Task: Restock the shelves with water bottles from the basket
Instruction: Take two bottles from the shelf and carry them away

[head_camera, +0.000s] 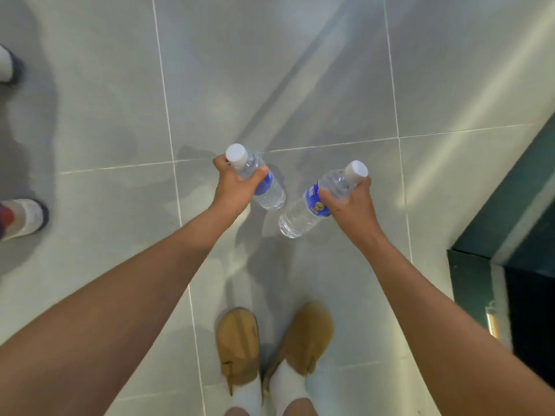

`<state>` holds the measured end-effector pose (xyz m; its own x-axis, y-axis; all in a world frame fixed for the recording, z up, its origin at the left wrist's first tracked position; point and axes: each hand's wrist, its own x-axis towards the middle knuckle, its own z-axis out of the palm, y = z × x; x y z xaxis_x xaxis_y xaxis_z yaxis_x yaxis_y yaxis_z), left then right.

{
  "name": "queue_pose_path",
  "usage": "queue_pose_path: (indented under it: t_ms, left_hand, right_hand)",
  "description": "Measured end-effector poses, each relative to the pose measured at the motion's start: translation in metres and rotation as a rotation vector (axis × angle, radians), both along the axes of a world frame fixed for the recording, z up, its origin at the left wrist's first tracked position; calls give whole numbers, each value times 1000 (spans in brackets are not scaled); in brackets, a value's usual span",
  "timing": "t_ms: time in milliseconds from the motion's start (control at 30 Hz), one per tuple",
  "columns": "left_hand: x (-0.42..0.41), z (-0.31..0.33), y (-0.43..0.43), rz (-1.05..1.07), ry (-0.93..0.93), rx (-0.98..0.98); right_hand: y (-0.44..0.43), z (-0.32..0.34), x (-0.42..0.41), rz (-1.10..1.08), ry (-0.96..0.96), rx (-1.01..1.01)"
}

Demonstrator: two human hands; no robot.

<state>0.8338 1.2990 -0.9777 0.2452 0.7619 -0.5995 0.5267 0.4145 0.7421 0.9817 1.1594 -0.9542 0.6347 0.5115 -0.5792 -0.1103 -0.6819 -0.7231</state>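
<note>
The left hand (235, 187) grips the left bottle (265, 187) near its neck; the right hand (350, 202) grips the right bottle (303, 213) likewise. Both bottles hang above the floor (270, 70), ahead of the tan shoes (238, 340) (one per hand, presumably to halve trips).

Soft overhead light, blurred wide-angle edges

Clear left bottle (271, 198), clear right bottle (295, 219); white caps (236, 154), blue labels (314, 201), yellow mark on the right one. Pale grey floor tiles (270, 70), white grout (163, 85) grid. Tan shoes (238, 343), white socks (288, 382). Dark green unit (510, 205) at right edge. White sneaker (27, 217) far left, red patch.
</note>
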Motion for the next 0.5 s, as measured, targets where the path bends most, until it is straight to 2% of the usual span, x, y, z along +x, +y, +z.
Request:
queue_pose_path:
  t_ms: [233,500]
  left_hand:
    - [-79,115,-55,56,30,-122]
    - [-164,254,-112,79,6,-140]
  right_hand:
    - [-37,104,-46,134,112,-26]
    - [-83,251,-117,210,222,53]
